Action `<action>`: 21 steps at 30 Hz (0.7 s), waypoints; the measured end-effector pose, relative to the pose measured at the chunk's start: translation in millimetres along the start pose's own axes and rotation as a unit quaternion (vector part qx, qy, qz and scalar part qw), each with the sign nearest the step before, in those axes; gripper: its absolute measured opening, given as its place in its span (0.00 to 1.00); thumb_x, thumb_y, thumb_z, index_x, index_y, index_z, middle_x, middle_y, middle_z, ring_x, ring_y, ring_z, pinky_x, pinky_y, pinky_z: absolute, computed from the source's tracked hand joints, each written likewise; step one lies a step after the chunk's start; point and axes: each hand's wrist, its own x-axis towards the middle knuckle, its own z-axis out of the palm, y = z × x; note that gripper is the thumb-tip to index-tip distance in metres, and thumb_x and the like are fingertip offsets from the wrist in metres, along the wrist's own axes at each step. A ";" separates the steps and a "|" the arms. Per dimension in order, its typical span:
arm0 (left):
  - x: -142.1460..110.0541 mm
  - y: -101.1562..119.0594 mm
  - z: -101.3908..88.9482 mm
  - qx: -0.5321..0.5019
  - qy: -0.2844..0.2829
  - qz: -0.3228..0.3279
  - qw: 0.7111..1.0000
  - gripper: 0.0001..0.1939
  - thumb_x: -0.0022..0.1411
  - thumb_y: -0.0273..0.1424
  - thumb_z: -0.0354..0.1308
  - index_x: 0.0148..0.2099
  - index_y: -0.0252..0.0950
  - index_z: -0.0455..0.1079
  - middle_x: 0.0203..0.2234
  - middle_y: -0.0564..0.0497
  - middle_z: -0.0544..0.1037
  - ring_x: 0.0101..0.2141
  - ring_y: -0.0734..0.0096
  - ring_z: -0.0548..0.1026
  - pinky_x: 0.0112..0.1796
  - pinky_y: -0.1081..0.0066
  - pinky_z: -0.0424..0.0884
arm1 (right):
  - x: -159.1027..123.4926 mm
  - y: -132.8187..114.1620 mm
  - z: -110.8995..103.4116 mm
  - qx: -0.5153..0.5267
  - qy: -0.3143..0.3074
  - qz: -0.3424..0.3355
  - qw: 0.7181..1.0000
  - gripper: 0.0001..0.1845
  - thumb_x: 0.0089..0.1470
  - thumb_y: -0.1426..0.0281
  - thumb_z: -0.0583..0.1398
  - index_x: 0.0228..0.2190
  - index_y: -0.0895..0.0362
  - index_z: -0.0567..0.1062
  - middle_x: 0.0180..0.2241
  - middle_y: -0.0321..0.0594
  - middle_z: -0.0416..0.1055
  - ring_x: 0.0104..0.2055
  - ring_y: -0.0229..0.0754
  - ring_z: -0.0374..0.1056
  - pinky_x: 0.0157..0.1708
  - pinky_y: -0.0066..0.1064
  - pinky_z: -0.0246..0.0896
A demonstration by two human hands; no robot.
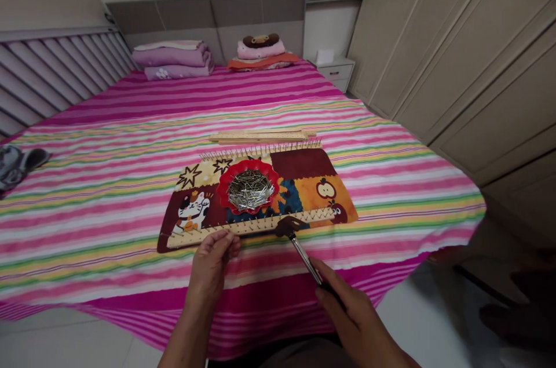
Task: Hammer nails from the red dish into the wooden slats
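Observation:
A patchwork cloth (304, 182) with a cat picture lies on the striped bed, with a wooden strip (217, 233) studded with nails along its near edge. My left hand (212, 266) rests at that strip, its fingers pinched together on something I cannot make out. My right hand (347, 313) grips the handle of a small hammer (299, 246), whose dark head sits on the strip. A red bowl (248, 187) full of metal nails stands on the cloth. A second nailed strip (260, 150) runs along the cloth's far edge.
More wooden strips (260, 137) lie beyond the cloth. Folded purple bedding (174, 58) and a stack of pink and orange cloths (263, 55) sit at the headboard. A wardrobe (456, 49) stands to the right, a nightstand (336, 69) at the back, grey slippers (17, 164) at the far left.

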 end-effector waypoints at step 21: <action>0.5 -2.6 -12.4 0.060 -0.021 0.029 0.998 0.23 0.32 0.34 0.72 0.34 0.32 0.76 0.28 0.50 0.80 0.26 0.75 0.75 0.26 0.78 0.73 | 0.5 -9.9 1.7 -0.002 -0.018 0.011 1.000 0.25 0.62 0.67 0.49 0.59 0.53 0.60 0.35 0.36 0.75 0.35 0.38 0.71 0.41 0.27 0.66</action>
